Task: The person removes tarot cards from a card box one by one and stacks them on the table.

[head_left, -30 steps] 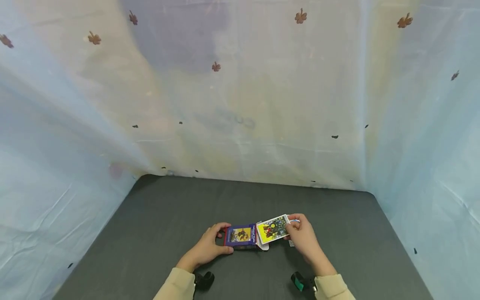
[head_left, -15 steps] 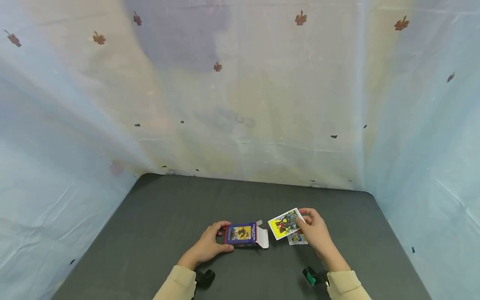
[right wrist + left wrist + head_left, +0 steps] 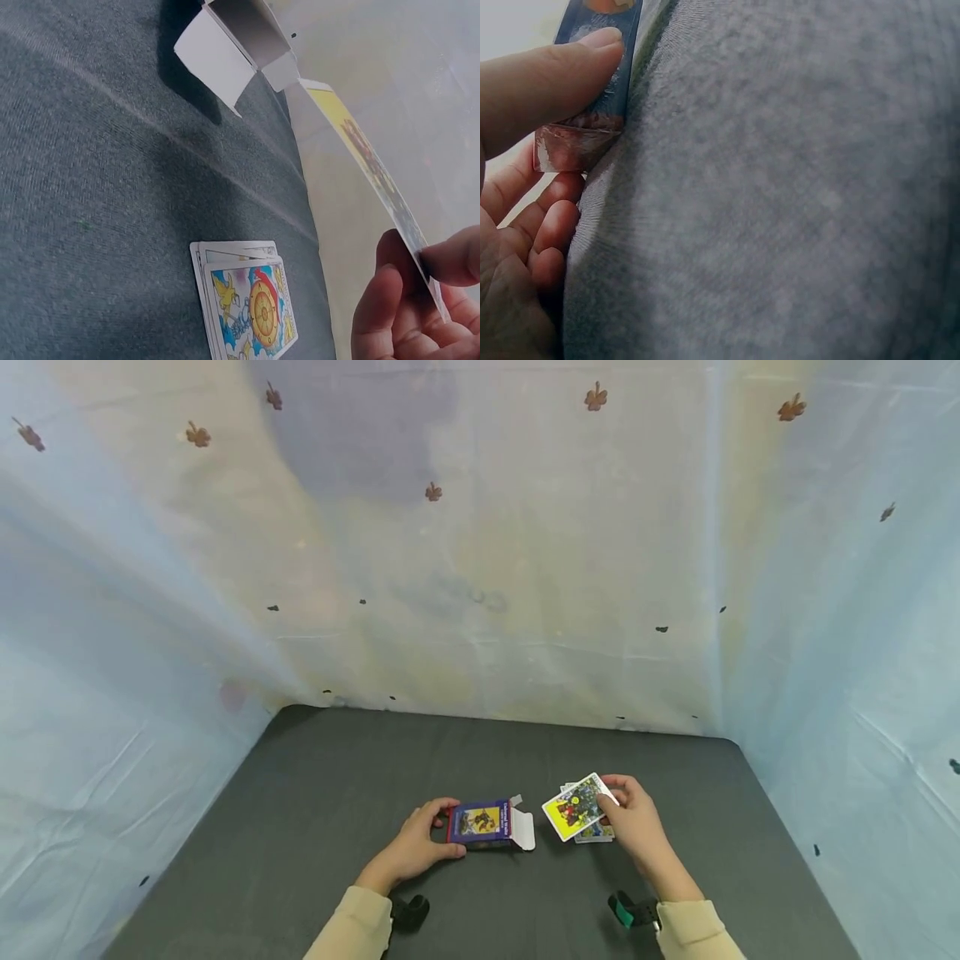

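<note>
At the near middle of the cloth, my left hand (image 3: 411,850) grips the closed end of a purple card box (image 3: 480,823) with a picture on its face. In the left wrist view my thumb lies along the box (image 3: 619,82), with fingers beside its reddish end. My right hand (image 3: 637,827) pinches a yellow illustrated tarot card (image 3: 570,812) by one end, tilted and raised above the table. Below it lies a small pile of cards (image 3: 255,307), a wheel picture on top. The box's white flap (image 3: 214,56) hangs open towards the pile; its inside looks dark.
A dark grey cloth (image 3: 420,752) covers the table. Pale patterned curtains (image 3: 480,568) enclose its back and sides. Black straps with small devices sit at both wrists, the right one (image 3: 630,910) with a green patch.
The card in my right hand has moved away from the box's mouth to the right, over the pile, uncovering the white flap. My left hand has stayed on the box.
</note>
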Demonstrator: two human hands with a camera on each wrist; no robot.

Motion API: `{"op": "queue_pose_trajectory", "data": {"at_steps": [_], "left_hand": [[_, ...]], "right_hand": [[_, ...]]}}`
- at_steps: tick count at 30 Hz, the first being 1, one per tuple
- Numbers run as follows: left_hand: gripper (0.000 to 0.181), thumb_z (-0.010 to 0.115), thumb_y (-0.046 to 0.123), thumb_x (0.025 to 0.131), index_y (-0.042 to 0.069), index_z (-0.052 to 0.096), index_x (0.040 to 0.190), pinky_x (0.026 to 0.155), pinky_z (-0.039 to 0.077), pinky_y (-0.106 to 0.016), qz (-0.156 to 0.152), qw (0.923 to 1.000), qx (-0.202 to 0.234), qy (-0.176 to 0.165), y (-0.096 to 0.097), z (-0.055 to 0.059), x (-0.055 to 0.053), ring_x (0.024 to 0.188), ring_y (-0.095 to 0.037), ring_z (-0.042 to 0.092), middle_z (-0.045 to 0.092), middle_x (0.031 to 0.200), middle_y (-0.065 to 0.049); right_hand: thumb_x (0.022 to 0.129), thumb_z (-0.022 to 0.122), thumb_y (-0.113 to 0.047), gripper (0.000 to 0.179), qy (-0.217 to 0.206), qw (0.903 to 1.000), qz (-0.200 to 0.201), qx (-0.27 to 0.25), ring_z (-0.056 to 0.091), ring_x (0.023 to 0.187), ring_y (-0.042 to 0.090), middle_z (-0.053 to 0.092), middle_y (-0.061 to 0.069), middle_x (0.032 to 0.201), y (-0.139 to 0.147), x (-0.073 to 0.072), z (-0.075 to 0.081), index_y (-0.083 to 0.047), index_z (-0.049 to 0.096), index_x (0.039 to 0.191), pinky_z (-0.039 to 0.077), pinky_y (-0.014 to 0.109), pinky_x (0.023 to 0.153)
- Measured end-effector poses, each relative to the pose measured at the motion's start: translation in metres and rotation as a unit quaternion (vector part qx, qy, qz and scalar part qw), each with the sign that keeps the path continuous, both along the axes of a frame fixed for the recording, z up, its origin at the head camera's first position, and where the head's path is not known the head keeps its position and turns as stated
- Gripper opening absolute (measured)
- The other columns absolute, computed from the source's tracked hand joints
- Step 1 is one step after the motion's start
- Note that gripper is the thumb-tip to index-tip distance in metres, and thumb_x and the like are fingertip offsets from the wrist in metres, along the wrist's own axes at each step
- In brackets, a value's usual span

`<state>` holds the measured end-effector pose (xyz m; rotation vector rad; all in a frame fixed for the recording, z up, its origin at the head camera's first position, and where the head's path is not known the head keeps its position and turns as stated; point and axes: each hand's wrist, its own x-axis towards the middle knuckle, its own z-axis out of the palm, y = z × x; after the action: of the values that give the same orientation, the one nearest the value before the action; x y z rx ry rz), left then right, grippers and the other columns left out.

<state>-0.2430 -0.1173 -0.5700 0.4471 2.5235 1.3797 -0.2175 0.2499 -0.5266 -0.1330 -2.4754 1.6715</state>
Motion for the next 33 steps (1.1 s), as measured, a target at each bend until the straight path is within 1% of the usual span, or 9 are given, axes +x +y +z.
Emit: {"op": "queue_pose_trajectory", "data": {"at_steps": [4, 11, 13, 17, 21, 23, 27, 30, 33], "left_hand": [[0.076, 0.082, 0.049, 0.072, 0.031, 0.047, 0.136, 0.085, 0.039, -0.046, 0.001, 1.0000, -0.007, 0.005, -0.001, 0.000, 0.000, 0.106, -0.020, 0.044, 0.049, 0.122, 0.001], [0.075, 0.083, 0.047, 0.072, 0.031, 0.047, 0.136, 0.085, 0.038, -0.047, 0.002, 1.0000, -0.006, -0.002, -0.001, 0.000, -0.001, 0.106, -0.020, 0.043, 0.048, 0.121, 0.002], [0.075, 0.083, 0.047, 0.072, 0.031, 0.047, 0.136, 0.085, 0.038, -0.047, 0.001, 1.0000, -0.005, -0.003, -0.001, 0.000, -0.001, 0.107, -0.020, 0.043, 0.048, 0.121, 0.002], [0.075, 0.083, 0.046, 0.072, 0.030, 0.047, 0.137, 0.085, 0.039, -0.048, 0.001, 1.0000, -0.007, -0.004, -0.001, 0.001, -0.002, 0.107, -0.021, 0.044, 0.049, 0.121, 0.001], [0.075, 0.083, 0.047, 0.072, 0.031, 0.047, 0.136, 0.086, 0.038, -0.048, 0.006, 0.9999, -0.010, -0.003, 0.000, 0.003, -0.002, 0.107, -0.020, 0.043, 0.049, 0.120, 0.002], [0.075, 0.083, 0.049, 0.071, 0.033, 0.047, 0.136, 0.086, 0.038, -0.048, 0.008, 0.9999, -0.013, 0.002, 0.000, 0.003, -0.001, 0.107, -0.020, 0.043, 0.049, 0.119, 0.003], [0.076, 0.082, 0.051, 0.071, 0.034, 0.047, 0.136, 0.086, 0.038, -0.048, 0.010, 0.9997, -0.017, 0.013, 0.000, 0.001, -0.001, 0.106, -0.019, 0.043, 0.049, 0.117, 0.004], [0.076, 0.082, 0.052, 0.071, 0.035, 0.046, 0.136, 0.086, 0.037, -0.048, 0.011, 0.9997, -0.018, 0.012, 0.000, -0.001, 0.000, 0.107, -0.018, 0.042, 0.048, 0.117, 0.005], [0.076, 0.082, 0.052, 0.071, 0.036, 0.046, 0.136, 0.087, 0.037, -0.048, 0.010, 0.9998, -0.016, 0.007, 0.000, 0.000, -0.001, 0.108, -0.018, 0.042, 0.048, 0.118, 0.006]], "right_hand": [[0.097, 0.058, -0.029, 0.038, 0.004, 0.9999, -0.010, 0.006, 0.065, 0.078, 0.021, 0.066, 0.013, 0.102, 0.005, -0.005, -0.005, -0.008, 0.047, 0.128, 0.053, 0.033, 0.062], [0.098, 0.055, -0.022, 0.042, 0.006, 0.9999, -0.009, 0.005, 0.063, 0.080, 0.025, 0.065, 0.017, 0.102, 0.007, -0.003, 0.005, -0.002, 0.042, 0.132, 0.053, 0.041, 0.065], [0.099, 0.053, -0.034, 0.047, 0.008, 0.9998, -0.018, 0.009, 0.064, 0.082, 0.023, 0.065, 0.013, 0.101, 0.015, -0.013, -0.011, -0.007, 0.041, 0.135, 0.053, 0.038, 0.064], [0.098, 0.053, -0.033, 0.051, 0.001, 0.9994, -0.029, 0.021, 0.064, 0.085, 0.023, 0.061, 0.011, 0.101, 0.017, -0.020, -0.017, -0.014, 0.037, 0.142, 0.054, 0.036, 0.062], [0.098, 0.053, -0.016, 0.053, -0.025, 0.9991, -0.026, 0.023, 0.063, 0.084, 0.027, 0.055, 0.017, 0.101, 0.001, -0.008, 0.014, -0.013, 0.035, 0.148, 0.053, 0.046, 0.063], [0.097, 0.052, -0.016, 0.052, -0.034, 0.9988, -0.028, 0.023, 0.063, 0.082, 0.028, 0.053, 0.017, 0.100, -0.003, -0.007, 0.021, -0.013, 0.037, 0.147, 0.052, 0.050, 0.063], [0.097, 0.053, -0.017, 0.048, -0.040, 0.9986, -0.028, 0.018, 0.064, 0.082, 0.029, 0.052, 0.017, 0.099, -0.006, -0.009, 0.022, -0.009, 0.039, 0.142, 0.052, 0.051, 0.062], [0.097, 0.055, -0.020, 0.045, -0.039, 0.9989, -0.023, 0.007, 0.064, 0.083, 0.030, 0.053, 0.021, 0.103, -0.007, -0.011, 0.019, -0.003, 0.040, 0.136, 0.053, 0.046, 0.062], [0.096, 0.058, -0.027, 0.043, -0.035, 0.9991, -0.026, 0.001, 0.065, 0.084, 0.028, 0.057, 0.022, 0.106, -0.002, -0.017, 0.006, -0.003, 0.042, 0.128, 0.053, 0.039, 0.060]]}}
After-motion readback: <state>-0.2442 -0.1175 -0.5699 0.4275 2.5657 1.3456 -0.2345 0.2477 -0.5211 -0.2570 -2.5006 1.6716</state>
